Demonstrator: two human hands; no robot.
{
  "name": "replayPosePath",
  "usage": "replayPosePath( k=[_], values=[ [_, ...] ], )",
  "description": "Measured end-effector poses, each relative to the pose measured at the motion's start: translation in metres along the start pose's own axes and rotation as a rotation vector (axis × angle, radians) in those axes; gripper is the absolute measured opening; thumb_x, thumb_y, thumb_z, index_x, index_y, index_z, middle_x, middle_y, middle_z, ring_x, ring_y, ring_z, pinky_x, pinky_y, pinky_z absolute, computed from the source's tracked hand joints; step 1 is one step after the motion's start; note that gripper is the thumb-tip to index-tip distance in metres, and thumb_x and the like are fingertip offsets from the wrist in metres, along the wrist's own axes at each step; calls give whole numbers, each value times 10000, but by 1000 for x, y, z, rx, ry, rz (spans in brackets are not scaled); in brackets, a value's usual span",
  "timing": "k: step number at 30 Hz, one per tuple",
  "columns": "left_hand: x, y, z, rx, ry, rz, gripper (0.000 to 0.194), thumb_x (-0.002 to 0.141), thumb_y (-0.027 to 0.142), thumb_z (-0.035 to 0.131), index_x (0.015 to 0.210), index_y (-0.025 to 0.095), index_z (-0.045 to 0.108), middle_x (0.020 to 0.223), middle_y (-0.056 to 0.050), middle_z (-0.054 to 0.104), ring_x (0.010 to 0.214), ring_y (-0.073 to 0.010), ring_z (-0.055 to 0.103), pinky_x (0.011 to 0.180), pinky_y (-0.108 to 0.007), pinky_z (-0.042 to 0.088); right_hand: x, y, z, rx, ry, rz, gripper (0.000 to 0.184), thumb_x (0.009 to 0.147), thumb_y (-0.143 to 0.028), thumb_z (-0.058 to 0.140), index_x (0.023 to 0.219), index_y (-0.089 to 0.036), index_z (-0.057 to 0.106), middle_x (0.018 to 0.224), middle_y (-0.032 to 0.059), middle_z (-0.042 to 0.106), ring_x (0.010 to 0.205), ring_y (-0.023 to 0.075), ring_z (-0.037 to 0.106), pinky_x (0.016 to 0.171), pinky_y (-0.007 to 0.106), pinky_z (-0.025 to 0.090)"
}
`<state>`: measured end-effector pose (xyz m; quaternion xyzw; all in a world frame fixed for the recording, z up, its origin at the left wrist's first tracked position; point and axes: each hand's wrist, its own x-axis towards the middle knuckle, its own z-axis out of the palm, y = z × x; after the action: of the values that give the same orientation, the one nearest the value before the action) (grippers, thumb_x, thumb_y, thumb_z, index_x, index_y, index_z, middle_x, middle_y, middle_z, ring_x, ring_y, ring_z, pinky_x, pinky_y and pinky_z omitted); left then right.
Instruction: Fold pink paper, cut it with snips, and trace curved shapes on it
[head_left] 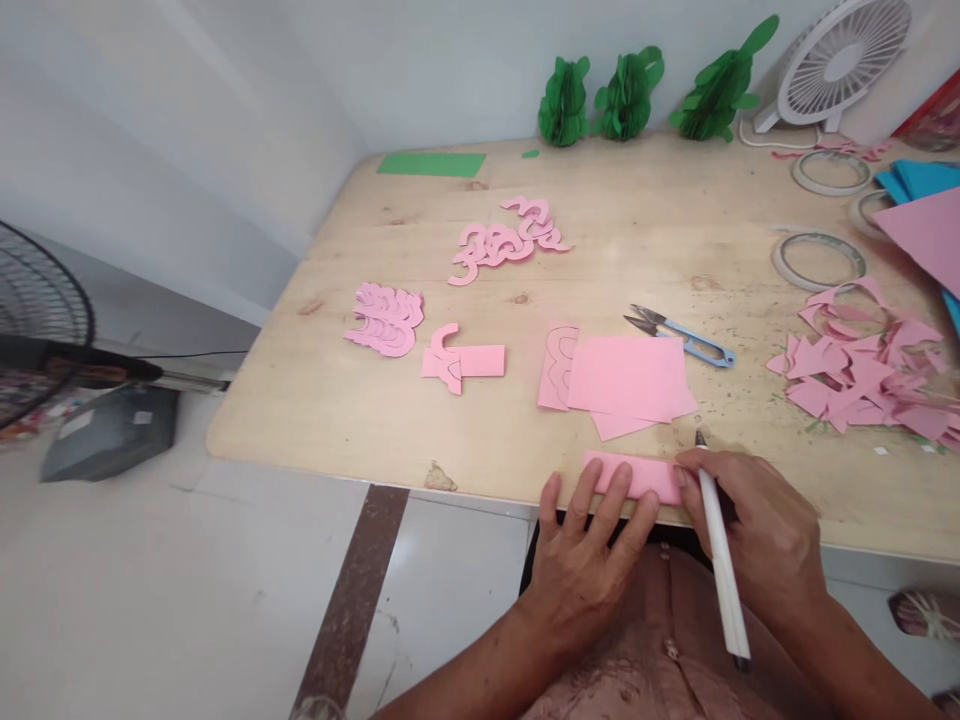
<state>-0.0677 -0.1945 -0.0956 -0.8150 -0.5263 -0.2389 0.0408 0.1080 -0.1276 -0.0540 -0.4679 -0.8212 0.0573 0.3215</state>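
A narrow folded strip of pink paper [637,474] lies at the table's front edge. My left hand [592,540] rests on it with the fingers spread and the fingertips pressing it down. In my right hand [765,520] is a white pen [721,560], its dark tip pointing away from me; the fingertips of that hand also touch the strip's right end. Just beyond lie stacked pink paper sheets [626,375], and at their left a pink piece with a drawn scalloped outline [559,368]. Blue-handled thread snips [686,338] lie behind the sheets, blades pointing left.
Cut pink shapes [499,243] and a scalloped stack [386,320] lie left of centre. Pink scraps [862,375] and tape rolls [819,262] are at the right. Green paper figures [564,102] and a white fan [840,65] stand along the wall.
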Motion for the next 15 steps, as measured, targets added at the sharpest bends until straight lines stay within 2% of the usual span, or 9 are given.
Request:
replayPosePath(
  k=[15],
  values=[
    [2,1,-2,-13,6,-19,488,815,246,603,1298,233,537,1423,-88,477,1364,-310,342,1128,-536,146,0,0,1,-8,-12,-18,90,869,-160,562,947,-194,595,772,54,680,696,210,627,666,358,461]
  ],
)
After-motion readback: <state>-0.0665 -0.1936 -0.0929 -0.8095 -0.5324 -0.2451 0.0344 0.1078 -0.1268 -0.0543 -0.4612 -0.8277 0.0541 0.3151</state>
